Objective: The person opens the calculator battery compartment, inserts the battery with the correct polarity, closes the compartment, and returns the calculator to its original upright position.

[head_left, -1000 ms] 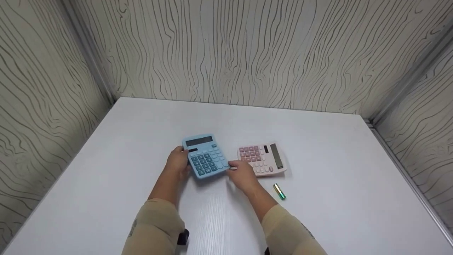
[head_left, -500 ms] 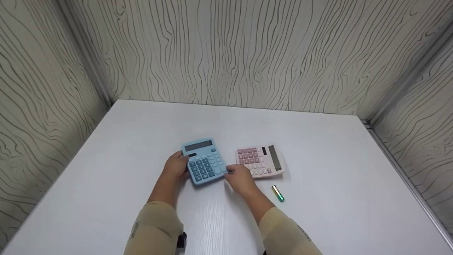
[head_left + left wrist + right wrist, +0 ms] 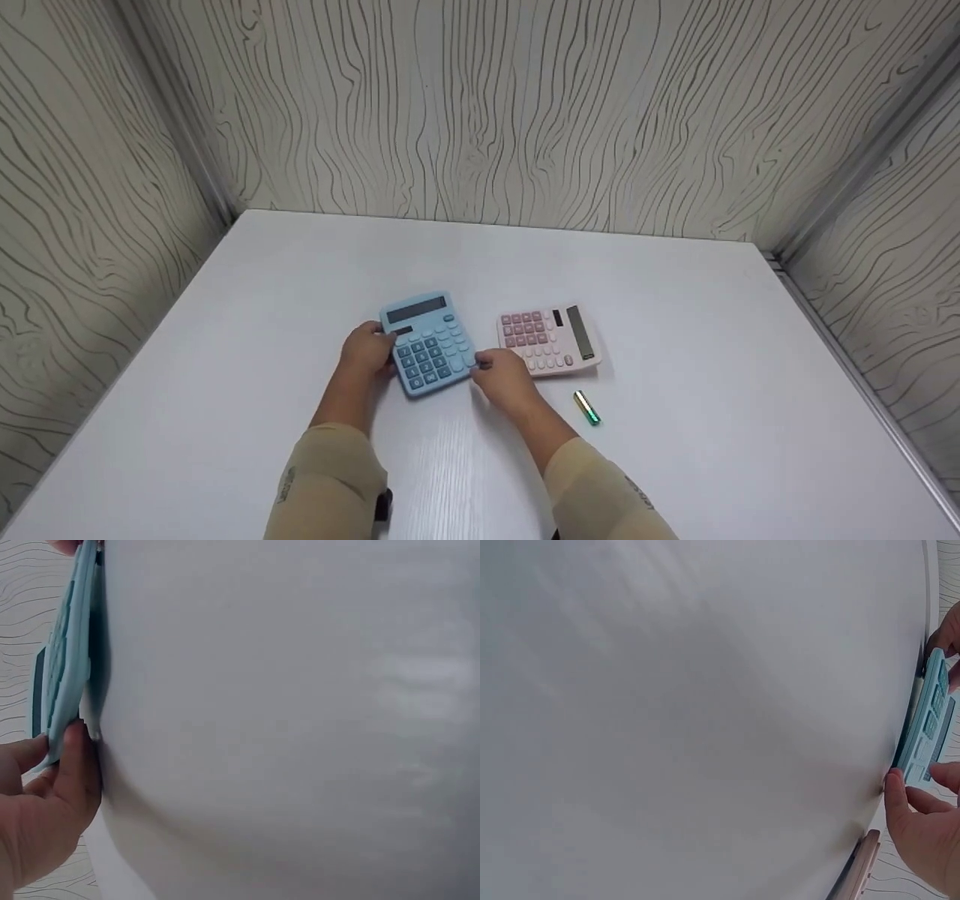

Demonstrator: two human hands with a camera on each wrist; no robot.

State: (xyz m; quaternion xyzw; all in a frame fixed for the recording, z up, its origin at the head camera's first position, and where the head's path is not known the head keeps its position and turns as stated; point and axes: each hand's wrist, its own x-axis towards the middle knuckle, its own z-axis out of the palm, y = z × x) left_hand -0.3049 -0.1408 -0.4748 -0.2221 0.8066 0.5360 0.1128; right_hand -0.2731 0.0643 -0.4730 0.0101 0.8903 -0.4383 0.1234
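Observation:
Both hands hold a blue calculator [image 3: 431,341] between them, its keys and display facing up. My left hand [image 3: 367,349] grips its left edge; the left wrist view shows the thumb on top and fingers [image 3: 73,757] underneath. On the opposite side, my right hand [image 3: 504,379] pinches the lower right corner, thumb above and a fingertip below in the right wrist view. Seen edge-on in the left wrist view, the blue calculator [image 3: 67,664] is just above the table, with a dark shadow under it; whether any edge touches is hard to tell.
A pink calculator [image 3: 555,345] lies turned sideways just right of my right hand, which overlaps its near-left corner. In front of it a green and gold battery [image 3: 587,408] lies on the white table [image 3: 675,450]. Wood-grain panels [image 3: 480,112] enclose the back and sides.
The blue calculator has come down toward the table and a little nearer, both hands moving with it and keeping their grip. The pink calculator and battery stay put.

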